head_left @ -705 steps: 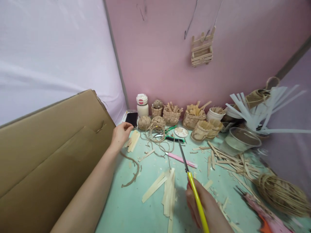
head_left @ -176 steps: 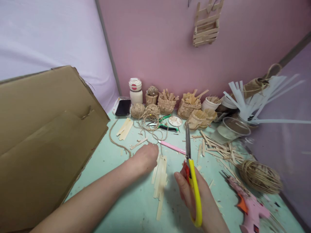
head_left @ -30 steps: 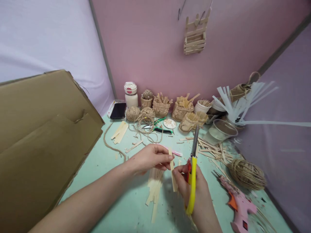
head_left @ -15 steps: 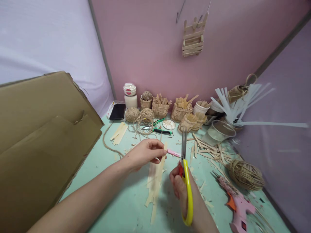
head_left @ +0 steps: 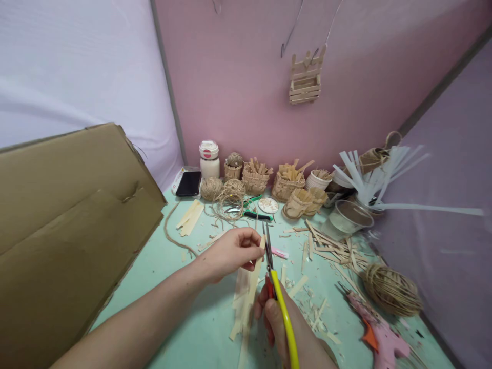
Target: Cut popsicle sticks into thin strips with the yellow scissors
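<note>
Between its thumb and fingers, my left hand [head_left: 236, 253] pinches the upper part of a long, pale wooden strip [head_left: 254, 279]. My right hand [head_left: 274, 318] grips scissors [head_left: 282, 307] with yellow and red handles, their blades pointing away from me and slightly parted. Those blades lie right beside the strip's top edge, close to my left fingertips; whether they touch it I cannot tell. Beneath the held strip, more pale strips [head_left: 239, 307] lie on the table, partly blurred. A pink pen-like tool [head_left: 280, 252] lies just behind the blades.
A cardboard sheet [head_left: 77, 225] stands at left. Along the back are small baskets [head_left: 255, 179], twine balls [head_left: 211, 188] and green-handled pruning shears [head_left: 257, 215]. At right are wood sticks [head_left: 334, 243], a plastic cup [head_left: 349, 218], a twine roll [head_left: 391, 289] and a pink glue gun [head_left: 384, 328].
My right hand has brought the scissors left, up to the wooden strip, with the blades now parted. My left hand keeps its pinch. The view has tilted slightly upward.
</note>
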The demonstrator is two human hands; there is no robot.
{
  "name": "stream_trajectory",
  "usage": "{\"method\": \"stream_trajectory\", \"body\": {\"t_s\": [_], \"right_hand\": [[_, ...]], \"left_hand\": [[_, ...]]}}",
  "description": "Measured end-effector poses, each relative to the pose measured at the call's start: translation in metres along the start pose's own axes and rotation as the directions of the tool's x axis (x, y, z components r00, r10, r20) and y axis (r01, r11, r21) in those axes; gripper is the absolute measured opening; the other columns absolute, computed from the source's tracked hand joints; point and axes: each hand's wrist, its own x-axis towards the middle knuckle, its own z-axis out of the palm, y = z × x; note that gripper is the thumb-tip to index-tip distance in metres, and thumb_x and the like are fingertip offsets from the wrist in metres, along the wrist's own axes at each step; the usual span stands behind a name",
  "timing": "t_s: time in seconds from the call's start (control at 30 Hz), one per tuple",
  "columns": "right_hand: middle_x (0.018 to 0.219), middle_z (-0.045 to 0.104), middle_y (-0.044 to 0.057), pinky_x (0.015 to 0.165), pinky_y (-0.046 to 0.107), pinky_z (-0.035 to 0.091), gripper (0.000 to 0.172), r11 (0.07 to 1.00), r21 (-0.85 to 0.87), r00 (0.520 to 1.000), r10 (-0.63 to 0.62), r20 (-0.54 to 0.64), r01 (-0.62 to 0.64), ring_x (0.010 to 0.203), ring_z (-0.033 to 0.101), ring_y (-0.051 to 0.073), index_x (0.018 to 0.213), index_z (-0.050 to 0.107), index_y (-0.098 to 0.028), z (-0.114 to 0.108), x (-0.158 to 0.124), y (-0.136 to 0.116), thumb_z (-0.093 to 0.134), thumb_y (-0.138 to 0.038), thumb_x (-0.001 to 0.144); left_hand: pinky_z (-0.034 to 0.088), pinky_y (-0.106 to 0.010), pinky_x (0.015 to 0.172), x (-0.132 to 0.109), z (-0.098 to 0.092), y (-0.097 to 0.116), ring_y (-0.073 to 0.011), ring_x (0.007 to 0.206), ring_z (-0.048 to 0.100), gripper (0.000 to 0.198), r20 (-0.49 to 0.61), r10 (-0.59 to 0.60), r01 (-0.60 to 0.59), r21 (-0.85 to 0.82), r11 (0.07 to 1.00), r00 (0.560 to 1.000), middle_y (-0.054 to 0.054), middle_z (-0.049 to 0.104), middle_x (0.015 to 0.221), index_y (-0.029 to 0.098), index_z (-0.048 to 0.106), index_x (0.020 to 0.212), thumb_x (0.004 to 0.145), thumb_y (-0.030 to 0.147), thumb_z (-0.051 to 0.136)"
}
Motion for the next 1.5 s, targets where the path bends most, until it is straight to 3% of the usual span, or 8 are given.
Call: {"method": "stream_trajectory", "body": {"t_s": [0.3,0.93,1.13,1.5], "right_hand": [[0.051,0.042,-0.003,0.035,0.023,0.027,0.060,0.999,-0.019,0.999,0.041,-0.010,-0.041,0.039,0.029,0.010,0.073,0.046,-0.023,-0.001,0.000,0.000,0.034,-0.081,0.070],[0.046,0.046,-0.004,0.032,0.024,0.024,0.040,0.999,-0.020,0.998,0.036,-0.041,-0.037,0.032,0.030,0.011,0.086,0.057,-0.023,-0.002,-0.002,-0.002,0.051,-0.061,0.074],[0.043,0.043,-0.004,0.032,0.025,0.023,0.043,0.997,-0.071,0.999,0.029,-0.021,-0.031,0.031,0.028,0.011,0.077,0.057,-0.022,-0.004,0.000,0.003,0.048,-0.064,0.074],[0.043,0.044,-0.003,0.034,0.025,0.023,0.058,0.979,-0.197,0.996,0.060,0.064,-0.046,0.033,0.032,0.012,0.094,0.055,-0.021,-0.011,0.002,0.009,0.034,-0.073,0.078]], "left_hand": [[0.048,-0.022,0.059,0.000,0.003,-0.001,-0.0077,0.059,0.048,0.014,0.023,-0.017,0.018,-0.030,0.999,1.000,0.005,0.048,0.062,0.017,0.054,0.076,0.069,0.025,0.063],[0.049,-0.022,0.059,-0.001,0.007,0.002,-0.0070,0.058,0.049,0.012,0.032,-0.029,0.030,-0.043,0.999,0.999,0.006,0.049,0.061,0.017,0.051,0.074,0.069,0.021,0.061],[0.050,-0.023,0.061,-0.002,0.006,0.001,-0.0070,0.059,0.050,0.010,0.040,-0.028,0.029,-0.041,0.999,0.999,0.006,0.049,0.061,0.017,0.051,0.076,0.071,0.019,0.059],[0.050,-0.022,0.060,-0.001,0.004,0.001,-0.0067,0.059,0.049,0.011,0.062,-0.026,0.029,-0.042,0.999,0.998,0.006,0.049,0.062,0.017,0.051,0.077,0.071,0.020,0.060]]}}
